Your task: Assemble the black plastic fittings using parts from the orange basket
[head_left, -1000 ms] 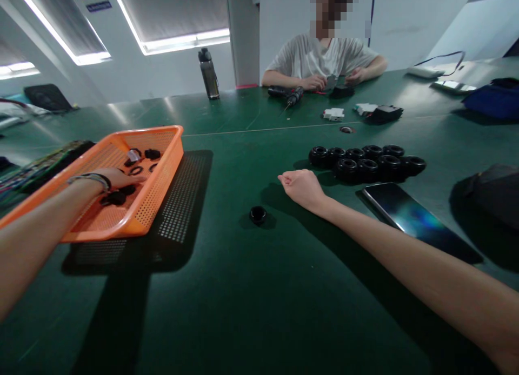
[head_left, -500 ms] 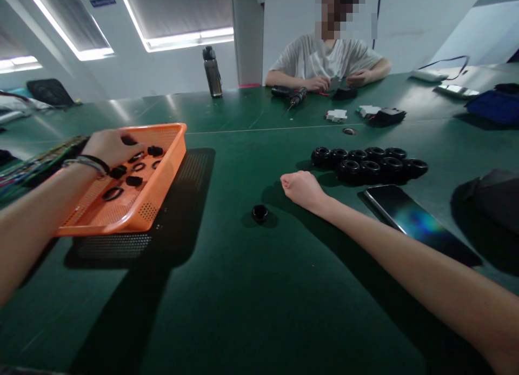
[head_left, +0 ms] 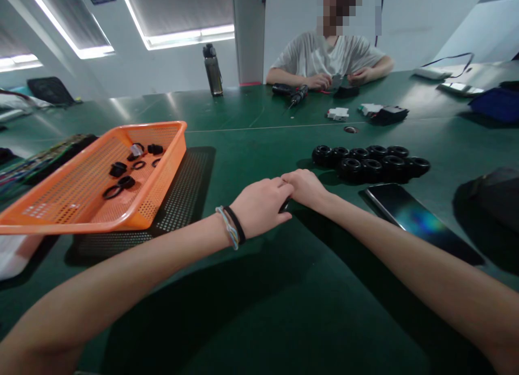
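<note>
Green tabletop (head_left: 227, 142) below, hands (head_left: 261, 207) (head_left: 306, 188) mostly hide a black piece (head_left: 285, 205).

Black piece (head_left: 285, 205) — mostly hidden by the left hand (head_left: 259, 206)

Across the table (head_left: 227, 156) I see a person (head_left: 324, 56) in white, a bottle (head_left: 213, 72), a drill (head_left: 299, 95); nearer, a phone (head_left: 421, 222) lies flat.

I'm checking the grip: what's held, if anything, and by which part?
Left hand holds a small black piece, gripping point hidden. Right hand is closed; whether it holds anything is hidden.
</note>
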Demonstrator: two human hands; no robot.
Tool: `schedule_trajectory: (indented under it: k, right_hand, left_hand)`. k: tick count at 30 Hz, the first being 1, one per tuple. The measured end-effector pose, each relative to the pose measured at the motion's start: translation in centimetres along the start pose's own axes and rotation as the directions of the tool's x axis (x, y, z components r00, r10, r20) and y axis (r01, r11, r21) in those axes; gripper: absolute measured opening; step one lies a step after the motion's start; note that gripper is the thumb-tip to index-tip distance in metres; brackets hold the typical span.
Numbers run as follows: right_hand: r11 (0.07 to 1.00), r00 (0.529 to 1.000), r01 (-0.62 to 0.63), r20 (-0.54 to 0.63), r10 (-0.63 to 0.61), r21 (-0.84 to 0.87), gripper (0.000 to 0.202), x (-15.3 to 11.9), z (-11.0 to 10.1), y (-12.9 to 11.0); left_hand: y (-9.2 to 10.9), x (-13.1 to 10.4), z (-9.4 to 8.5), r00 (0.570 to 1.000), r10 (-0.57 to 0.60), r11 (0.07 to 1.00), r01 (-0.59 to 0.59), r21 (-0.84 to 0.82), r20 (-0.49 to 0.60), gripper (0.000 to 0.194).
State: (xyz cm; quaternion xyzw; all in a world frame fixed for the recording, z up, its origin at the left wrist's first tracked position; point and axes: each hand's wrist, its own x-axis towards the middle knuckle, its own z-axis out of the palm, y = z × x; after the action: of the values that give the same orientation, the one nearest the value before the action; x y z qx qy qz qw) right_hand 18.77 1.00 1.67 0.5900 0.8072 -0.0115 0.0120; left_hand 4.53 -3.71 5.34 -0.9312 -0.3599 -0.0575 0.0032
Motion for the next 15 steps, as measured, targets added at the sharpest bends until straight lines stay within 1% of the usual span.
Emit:
schedule_trajectory:
  k: [4, 9, 15]
  right_hand:
    - [1.000, 1.000, -0.002, 0.000, 0.002, -0.011, 0.026, -0.1, -0.1, 0.0]
    - [1.000, 1.000, 0.008, -0.006, -0.008, -0.014, 0.025, 0.1, 0.1, 0.1]
    - [1.000, 0.999, 0.003, -0.038, -0.004, -0.018, 0.030, 0.3, 0.6, 0.3]
  left_hand:
    - [0.0, -0.3, 2.0, 0.997, 0.048, 0.992, -0.041, 0.116, -0.061, 0.030]
    - [-0.8, -0.5, 3.5, 0.989, 0.090, 0.989, -0.075, 0.131, -0.114, 0.043]
    - [-2.6, -0.4, 4.6, 0.986, 0.079, 0.991, -0.062, 0.120, -0.144, 0.038]
